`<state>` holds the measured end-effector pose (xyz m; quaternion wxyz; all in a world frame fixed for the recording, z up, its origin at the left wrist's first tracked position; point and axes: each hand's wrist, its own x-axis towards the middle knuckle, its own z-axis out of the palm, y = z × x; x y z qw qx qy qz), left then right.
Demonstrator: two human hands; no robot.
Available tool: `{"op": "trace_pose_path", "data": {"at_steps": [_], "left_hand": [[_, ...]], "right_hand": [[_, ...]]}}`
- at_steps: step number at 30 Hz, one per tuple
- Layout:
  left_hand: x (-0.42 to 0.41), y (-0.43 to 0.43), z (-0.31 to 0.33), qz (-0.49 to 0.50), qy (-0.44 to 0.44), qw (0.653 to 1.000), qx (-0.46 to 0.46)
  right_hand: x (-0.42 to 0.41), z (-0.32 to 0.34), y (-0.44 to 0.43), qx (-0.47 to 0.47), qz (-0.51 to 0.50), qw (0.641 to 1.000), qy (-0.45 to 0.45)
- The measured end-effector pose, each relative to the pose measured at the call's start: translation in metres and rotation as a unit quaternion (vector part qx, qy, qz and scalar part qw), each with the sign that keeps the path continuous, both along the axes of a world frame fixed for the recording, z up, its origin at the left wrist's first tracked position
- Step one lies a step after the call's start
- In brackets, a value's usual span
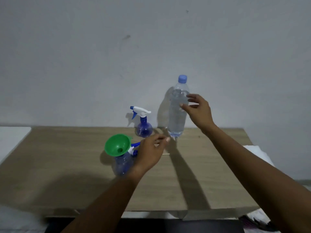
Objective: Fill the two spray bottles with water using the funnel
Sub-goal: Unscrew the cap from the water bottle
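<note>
My right hand (198,111), fingers spread, is at the upright water bottle (177,115) by the table's (67,165) far edge. My left hand (149,153) hangs loosely open beside the funnel (116,143), which is seated in the nearer spray bottle (122,163).

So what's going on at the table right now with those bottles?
A person is setting up to pour. The green funnel sits in the neck of the near spray bottle, its sprayer head apparently off beside it. The left hand hovers by that bottle, holding nothing visible. The right hand, fingers spread, is at the big water bottle, which stands capped on the table. The far spray bottle has its trigger head on.
</note>
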<state>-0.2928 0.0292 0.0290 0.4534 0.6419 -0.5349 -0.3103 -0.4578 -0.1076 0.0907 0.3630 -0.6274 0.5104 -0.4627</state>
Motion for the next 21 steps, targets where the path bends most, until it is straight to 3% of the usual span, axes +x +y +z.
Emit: {"op": "trace_pose_path", "data": {"at_steps": [4,9,15,21], "left_hand": [[-0.010,-0.064,0.044,0.002,-0.015,1.000,-0.011],[-0.006,-0.108,0.066,-0.018,-0.047,0.999,0.015],[-0.002,-0.121,0.058,-0.071,-0.058,0.994,0.055],[-0.011,-0.108,0.059,-0.098,-0.036,0.994,0.021]], "right_hand": [[0.004,0.046,-0.044,-0.032,0.002,0.999,0.025],[0.014,0.055,-0.066,-0.030,0.047,0.995,0.079],[-0.004,0.038,-0.048,-0.049,0.095,0.991,0.086],[-0.016,0.043,-0.019,-0.152,0.114,0.959,0.210]]}}
